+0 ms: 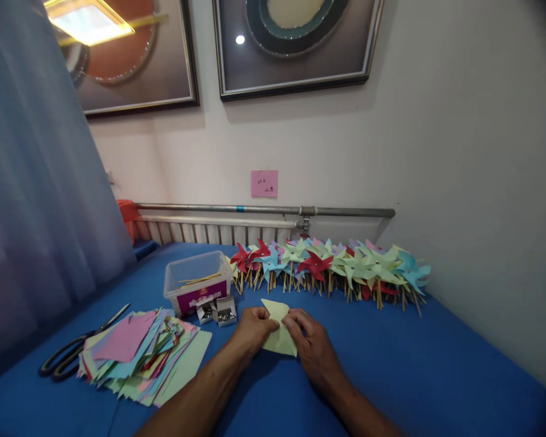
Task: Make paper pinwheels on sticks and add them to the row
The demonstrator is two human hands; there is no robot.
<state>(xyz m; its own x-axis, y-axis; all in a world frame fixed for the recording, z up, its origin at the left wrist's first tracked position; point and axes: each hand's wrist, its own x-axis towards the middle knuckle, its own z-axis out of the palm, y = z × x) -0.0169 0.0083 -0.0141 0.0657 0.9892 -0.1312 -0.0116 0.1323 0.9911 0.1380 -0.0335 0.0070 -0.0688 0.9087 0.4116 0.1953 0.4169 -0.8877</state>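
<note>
A pale yellow-green sheet of paper (279, 343) is held between my two hands above the blue table, its top corner pointing up. My left hand (255, 328) pinches its left edge, thumb on top. On the opposite edge, my right hand (307, 337) has its thumb and fingers closed on the paper. Left of my hands lies a loose pile of coloured paper sheets (127, 340), pink, blue, green and red. Two small open boxes of shiny metal pins (226, 314) stand just beyond my left hand.
Behind my hands, many finished paper pinwheels (316, 264) on sticks lie in a long row. A clear plastic tub (195, 267) holds thin sticks. Black-handled scissors (68, 358) rest at the far left. A radiator (218, 233) and pipe run along the wall; a curtain (40, 182) hangs left.
</note>
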